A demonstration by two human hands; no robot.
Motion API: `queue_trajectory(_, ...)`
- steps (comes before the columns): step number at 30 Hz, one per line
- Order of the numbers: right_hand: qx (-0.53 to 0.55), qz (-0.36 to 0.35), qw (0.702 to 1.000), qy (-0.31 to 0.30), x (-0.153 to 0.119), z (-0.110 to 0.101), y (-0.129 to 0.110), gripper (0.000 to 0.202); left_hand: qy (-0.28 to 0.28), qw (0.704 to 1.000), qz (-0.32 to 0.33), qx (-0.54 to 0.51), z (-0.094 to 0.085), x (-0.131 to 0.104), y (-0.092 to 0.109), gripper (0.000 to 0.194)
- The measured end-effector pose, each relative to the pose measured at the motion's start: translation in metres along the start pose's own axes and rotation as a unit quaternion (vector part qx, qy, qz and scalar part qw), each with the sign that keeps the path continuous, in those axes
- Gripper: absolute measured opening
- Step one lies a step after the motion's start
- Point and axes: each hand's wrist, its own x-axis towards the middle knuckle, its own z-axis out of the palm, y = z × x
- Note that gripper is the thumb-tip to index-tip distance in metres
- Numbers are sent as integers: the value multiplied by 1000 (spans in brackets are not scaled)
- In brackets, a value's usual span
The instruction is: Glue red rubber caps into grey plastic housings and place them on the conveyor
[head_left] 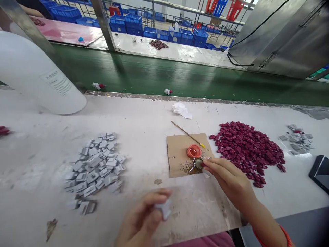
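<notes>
A: Where is the right hand (226,178)?

B: At the near right corner of the cardboard square (189,154). Its grip is closed on a small dark-red piece (203,164), pinched at the fingertips and held against a small metal cap (198,162) on the cardboard.

A: Which way does the piece point?

B: Too small to tell its long axis; it sits at the very tip of the grip, toward the cardboard.

A: And the left hand (142,219)?

B: Nearer than the cardboard and left of it, fingers closed on a pale grey piece (164,208). It is blurred, so its direction is unclear.

A: What else is by the cardboard?

B: An orange lid (193,151) lies on it, just behind the cap. A thin stick (189,136) crosses its far right corner slantwise. Right of it lies a dark-red heap (248,149); well to its left, a grey heap (96,166), all on the desk (144,116).
</notes>
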Motion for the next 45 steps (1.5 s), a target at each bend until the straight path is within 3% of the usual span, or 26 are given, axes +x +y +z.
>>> queue_trajectory(3,-3,-5,1000,-28,2,4,1,26,-54,966,-126,-220,35,11,7,36)
queue_trajectory(8,-3,9,1000,-8,7,3,-4,20,-75,879,-206,-423,44,10,15,30)
queue_trajectory(10,-12,22,999,25,8,2,-8,18,-82,871,-206,-438,42,8,17,26)
queue_trajectory(16,-31,60,995,71,2,-3,-17,18,-63,887,-136,-436,47,5,11,18)
queue_trajectory(19,-7,92,992,87,-5,-4,-20,19,-44,934,-75,-346,49,3,5,15)
queue_trajectory(21,23,116,988,97,-10,-5,-23,20,-24,977,-30,-212,48,3,2,20)
queue_trajectory(23,57,143,982,107,-16,-5,-29,20,-22,997,28,-63,45,3,-1,28)
queue_trajectory(27,161,196,962,105,-30,-3,-49,20,-50,973,171,146,39,7,-7,34)
queue_trajectory(29,215,188,954,89,-36,2,-59,22,-51,959,194,201,37,9,-10,32)
queue_trajectory(35,243,138,960,37,-47,15,-71,26,-96,954,175,223,37,11,-10,29)
queue_trajectory(45,249,136,959,18,-41,15,-71,26,-84,962,172,194,37,14,-4,23)
